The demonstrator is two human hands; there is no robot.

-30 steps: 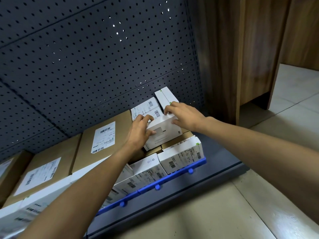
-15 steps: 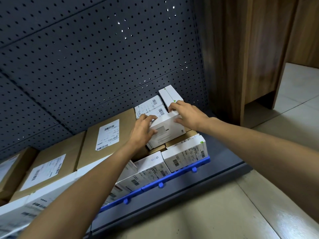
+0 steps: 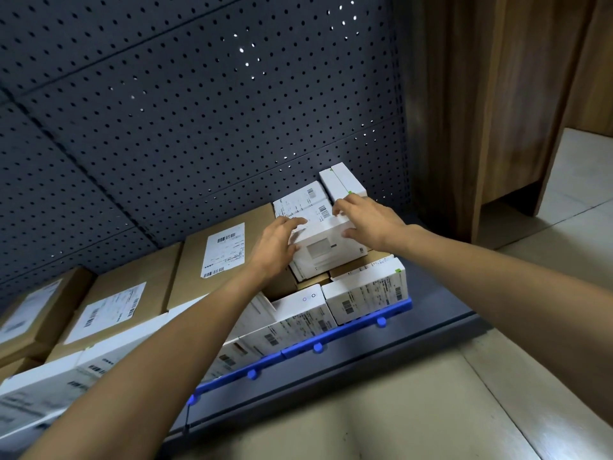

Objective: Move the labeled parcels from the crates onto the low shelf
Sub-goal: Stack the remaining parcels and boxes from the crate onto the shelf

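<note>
Your left hand [image 3: 277, 244] and right hand [image 3: 368, 220] clasp the white parcel [image 3: 326, 250] at both ends, fingers curled over; its long axis runs between your palms.

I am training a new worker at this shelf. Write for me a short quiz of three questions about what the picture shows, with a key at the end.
1. True or false: the left hand and the right hand both hold the small white cardboard box with a grey rectangle.
2. What runs along the front edge of the low dark metal shelf? A) a blue plastic rail; B) a red rope; C) a glass door.
3. Fill in: the dark metal back panel is full of small round ____.
Key: 1 true; 2 A; 3 holes.
</note>
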